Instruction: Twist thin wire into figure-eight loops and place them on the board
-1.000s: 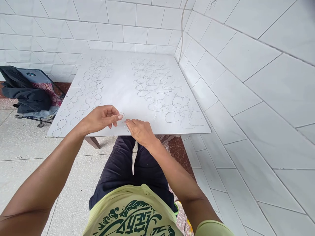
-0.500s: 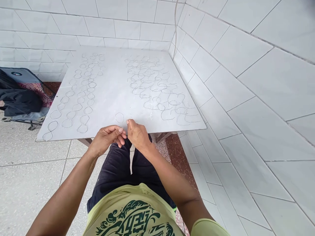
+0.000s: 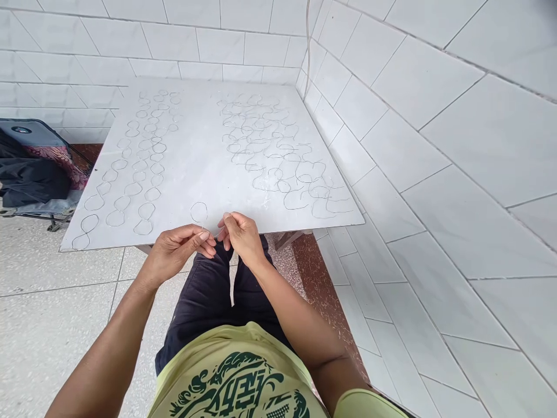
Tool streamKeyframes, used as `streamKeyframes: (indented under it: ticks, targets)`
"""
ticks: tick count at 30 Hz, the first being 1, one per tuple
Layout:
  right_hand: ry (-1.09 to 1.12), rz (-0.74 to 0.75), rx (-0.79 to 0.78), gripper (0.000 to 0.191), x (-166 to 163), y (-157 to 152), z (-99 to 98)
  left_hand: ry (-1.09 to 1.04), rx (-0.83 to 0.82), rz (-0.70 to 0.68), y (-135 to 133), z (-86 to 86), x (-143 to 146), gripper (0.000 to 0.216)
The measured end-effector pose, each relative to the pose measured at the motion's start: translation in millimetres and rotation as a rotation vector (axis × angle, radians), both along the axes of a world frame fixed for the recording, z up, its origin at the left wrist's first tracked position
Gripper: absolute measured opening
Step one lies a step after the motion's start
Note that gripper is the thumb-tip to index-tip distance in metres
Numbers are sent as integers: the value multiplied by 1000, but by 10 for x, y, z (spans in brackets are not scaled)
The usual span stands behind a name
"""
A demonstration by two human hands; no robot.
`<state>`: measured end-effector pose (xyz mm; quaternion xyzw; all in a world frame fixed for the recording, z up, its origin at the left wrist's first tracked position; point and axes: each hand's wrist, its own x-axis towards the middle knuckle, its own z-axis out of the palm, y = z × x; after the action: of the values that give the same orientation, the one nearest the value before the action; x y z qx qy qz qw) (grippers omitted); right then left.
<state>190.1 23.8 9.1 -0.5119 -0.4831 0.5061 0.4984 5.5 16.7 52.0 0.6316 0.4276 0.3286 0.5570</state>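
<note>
A white board (image 3: 204, 157) lies flat as a table top in front of me. My left hand (image 3: 180, 247) and my right hand (image 3: 240, 235) meet at its near edge, both pinched shut on a thin wire whose round loop (image 3: 199, 211) rests on the board just above my fingers. On the left part of the board lie rows of several finished wire loops (image 3: 139, 168). A tangle of curled wire pieces (image 3: 278, 157) covers the right part.
White tiled walls stand behind the board and along the right side. A thin cord (image 3: 308, 46) hangs in the corner. To the left a folding chair with dark clothes (image 3: 32, 174) sits on the speckled floor. My dark trousers (image 3: 209, 302) are under the board's edge.
Both hands drew back from the board's surface to its near edge. The wire loop that was hidden between my fingers now lies in sight on the board. The view tilted slightly.
</note>
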Motion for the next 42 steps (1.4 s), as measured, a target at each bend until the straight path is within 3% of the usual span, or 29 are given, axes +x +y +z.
streamKeyframes:
  ticks: [3, 7, 11, 15, 22, 28, 36, 42]
  targets:
    - [-36, -5, 2, 40, 41, 4, -7, 132, 86, -42, -10, 38, -83, 28]
    - [191, -37, -110, 40, 11, -6, -15, 190, 151, -51, -40, 17, -144, 29]
    - [447, -38, -250, 39, -45, -50, 2, 129, 88, 1, -74, 15, -118, 29]
    - [566, -46, -263, 45, -72, -94, 0, 10, 2, 14, -58, -17, -92, 31]
    - [461, 31, -143, 50, 0, -138, 5, -155, -48, 37, 24, -177, -120, 26]
    - [384, 125, -181, 56, 84, -171, 16, -238, -96, 0, 53, -205, -145, 25]
    - [369, 57, -232, 39, 84, -161, -117, -44, -9, -37, 8, -82, -125, 28]
    - [436, -6, -253, 41, 56, -174, -114, 11, 61, -72, -60, -74, -139, 26]
